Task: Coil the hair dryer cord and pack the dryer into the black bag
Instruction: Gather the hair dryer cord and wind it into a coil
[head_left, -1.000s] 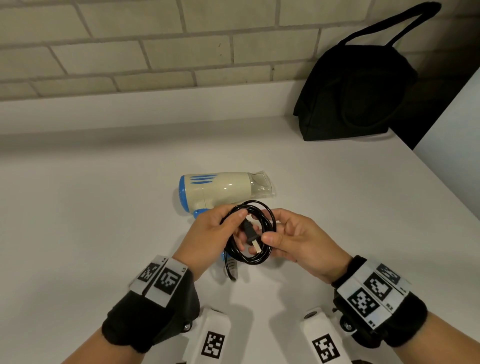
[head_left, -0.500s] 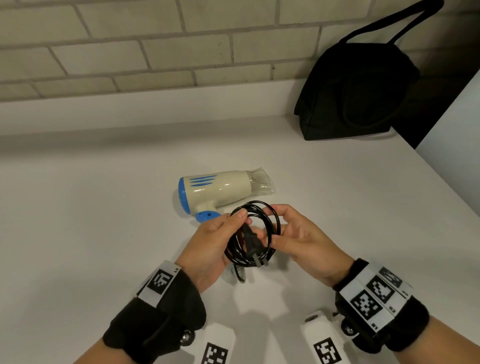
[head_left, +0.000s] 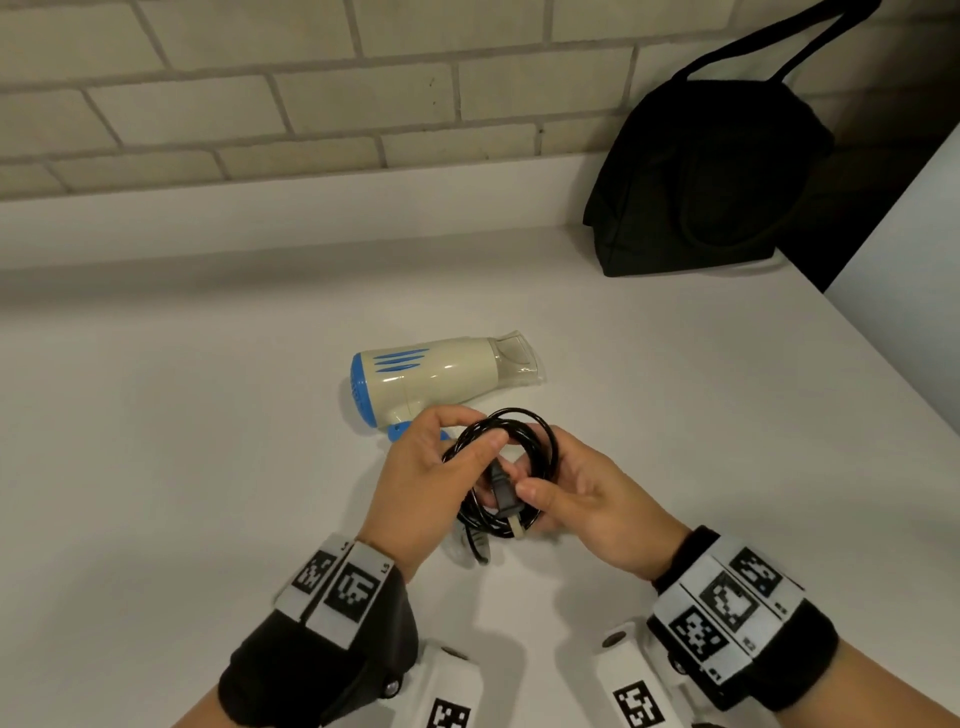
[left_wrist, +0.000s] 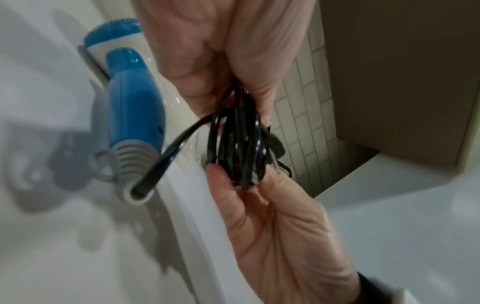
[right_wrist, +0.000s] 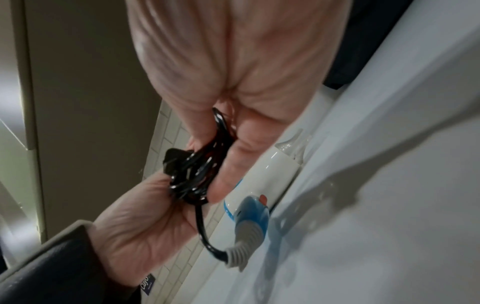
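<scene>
A cream and blue hair dryer (head_left: 436, 374) lies on its side on the white counter (head_left: 208, 467), nozzle to the right. Its black cord (head_left: 543, 441) is wound into a small coil held just in front of it, above the counter. My left hand (head_left: 421, 483) grips the coil's left side, thumb over the strands. My right hand (head_left: 587, 499) holds the right side and pinches the plug (head_left: 506, 493) against the coil. The left wrist view shows the cord (left_wrist: 239, 144) bunched between both hands, one strand running to the blue handle (left_wrist: 135, 107). The black bag (head_left: 701, 171) stands at the back right.
A brick wall (head_left: 311, 104) with a low ledge runs along the back of the counter. At the far right, beside the bag, rises a white panel (head_left: 914, 291) with a dark gap between them. The counter's right edge runs diagonally.
The right hand has drawn the plug down across the middle of the coil and the left thumb has shifted over the strands. The dryer and bag have stayed put.
</scene>
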